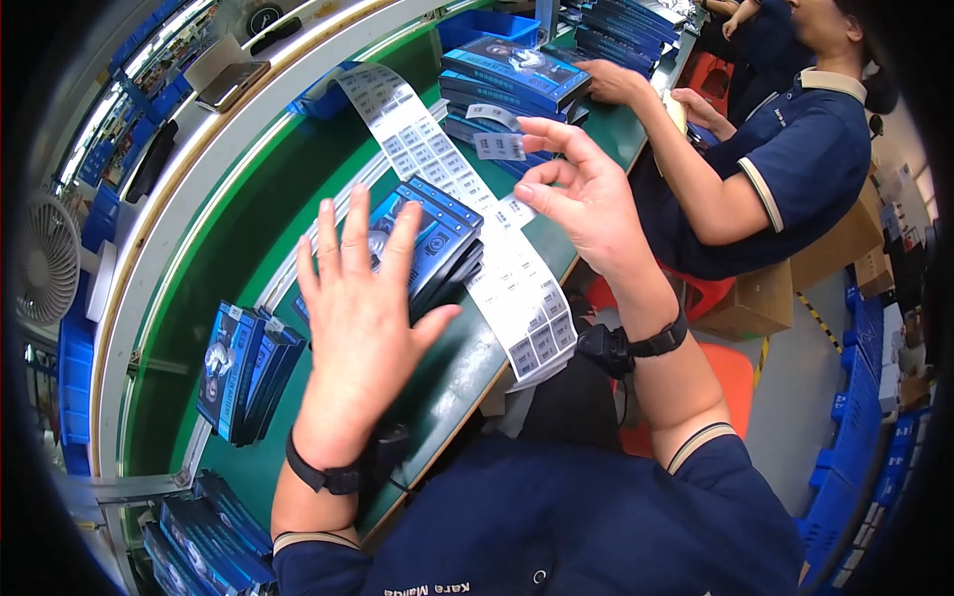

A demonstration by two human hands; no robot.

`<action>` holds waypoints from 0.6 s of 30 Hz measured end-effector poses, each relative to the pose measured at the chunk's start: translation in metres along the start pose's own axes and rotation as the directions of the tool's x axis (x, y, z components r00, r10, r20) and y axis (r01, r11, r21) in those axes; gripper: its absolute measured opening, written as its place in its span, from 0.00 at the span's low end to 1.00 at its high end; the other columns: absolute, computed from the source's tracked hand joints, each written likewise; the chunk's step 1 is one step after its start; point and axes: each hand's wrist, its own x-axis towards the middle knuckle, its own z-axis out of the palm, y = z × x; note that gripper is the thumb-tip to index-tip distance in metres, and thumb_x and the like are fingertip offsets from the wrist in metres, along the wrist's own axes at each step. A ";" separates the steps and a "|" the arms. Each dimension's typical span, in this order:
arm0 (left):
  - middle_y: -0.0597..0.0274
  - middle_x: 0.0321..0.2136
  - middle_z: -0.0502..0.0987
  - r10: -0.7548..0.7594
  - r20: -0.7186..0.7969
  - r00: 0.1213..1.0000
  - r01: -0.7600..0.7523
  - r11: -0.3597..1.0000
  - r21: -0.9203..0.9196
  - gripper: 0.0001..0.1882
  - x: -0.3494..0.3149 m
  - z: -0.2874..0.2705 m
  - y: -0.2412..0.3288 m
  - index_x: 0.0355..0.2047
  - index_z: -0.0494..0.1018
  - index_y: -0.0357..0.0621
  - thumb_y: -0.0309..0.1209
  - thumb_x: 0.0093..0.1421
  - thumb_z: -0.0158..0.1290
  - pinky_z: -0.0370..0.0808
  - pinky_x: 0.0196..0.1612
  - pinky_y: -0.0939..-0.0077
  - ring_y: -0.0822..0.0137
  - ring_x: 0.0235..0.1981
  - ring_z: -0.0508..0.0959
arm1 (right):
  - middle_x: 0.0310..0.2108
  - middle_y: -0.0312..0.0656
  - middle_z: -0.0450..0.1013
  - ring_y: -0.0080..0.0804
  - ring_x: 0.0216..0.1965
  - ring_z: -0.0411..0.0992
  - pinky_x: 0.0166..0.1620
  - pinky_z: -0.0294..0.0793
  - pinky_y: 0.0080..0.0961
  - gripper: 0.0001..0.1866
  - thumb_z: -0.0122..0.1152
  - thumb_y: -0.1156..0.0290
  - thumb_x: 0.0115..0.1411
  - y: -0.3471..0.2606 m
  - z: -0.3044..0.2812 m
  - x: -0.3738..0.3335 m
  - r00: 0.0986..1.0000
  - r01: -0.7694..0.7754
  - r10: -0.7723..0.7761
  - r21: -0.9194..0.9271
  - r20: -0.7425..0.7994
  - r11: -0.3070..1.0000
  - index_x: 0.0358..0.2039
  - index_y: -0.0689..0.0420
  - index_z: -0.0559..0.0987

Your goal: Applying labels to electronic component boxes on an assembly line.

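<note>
We have the left hand (358, 308), fingers spread, over the box stack (444, 233) just left of the label sheet (517, 288); we can't tell if it presses. Right hand (581, 194) is above the sheet's right edge, fingers curled, loose labels (500, 147) at the fingertips; pinched or just stuck, we can't tell. More boxes (227, 372) stand farther left of the sheet. Right of its far end: a pile (507, 72) and a co-worker's hand (611, 82).

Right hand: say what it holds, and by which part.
The right hand has a pale label strip by its right end; whether pinched or just stuck, I cannot tell.
</note>
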 end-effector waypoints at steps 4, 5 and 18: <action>0.47 0.66 0.60 0.019 0.175 0.984 -0.005 0.997 -0.078 0.48 0.002 0.001 -0.037 0.66 0.62 0.54 0.34 0.44 0.71 0.53 0.69 0.43 0.44 0.67 0.61 | 0.50 0.40 0.67 0.15 0.38 0.72 0.42 0.77 0.15 0.30 0.63 0.88 0.56 0.007 0.014 0.009 1.000 0.007 -0.007 0.063 0.000 0.998 0.60 0.58 0.72; 0.47 0.66 0.61 0.052 0.216 0.975 -0.030 0.994 -0.105 0.47 0.005 -0.001 -0.043 0.65 0.63 0.54 0.33 0.44 0.71 0.54 0.69 0.44 0.45 0.67 0.61 | 0.50 0.40 0.68 0.16 0.38 0.73 0.42 0.77 0.15 0.30 0.63 0.87 0.56 0.010 0.018 0.010 1.000 0.014 -0.015 0.065 0.006 0.998 0.59 0.59 0.72; 0.42 0.58 0.69 0.123 0.133 0.983 -0.060 0.913 -0.404 0.39 0.027 0.014 -0.050 0.53 0.69 0.42 0.47 0.45 0.71 0.58 0.65 0.50 0.44 0.63 0.65 | 0.49 0.42 0.70 0.18 0.36 0.74 0.39 0.79 0.18 0.27 0.62 0.87 0.55 0.020 0.048 0.018 0.997 0.071 -0.071 -0.110 0.009 0.991 0.56 0.58 0.75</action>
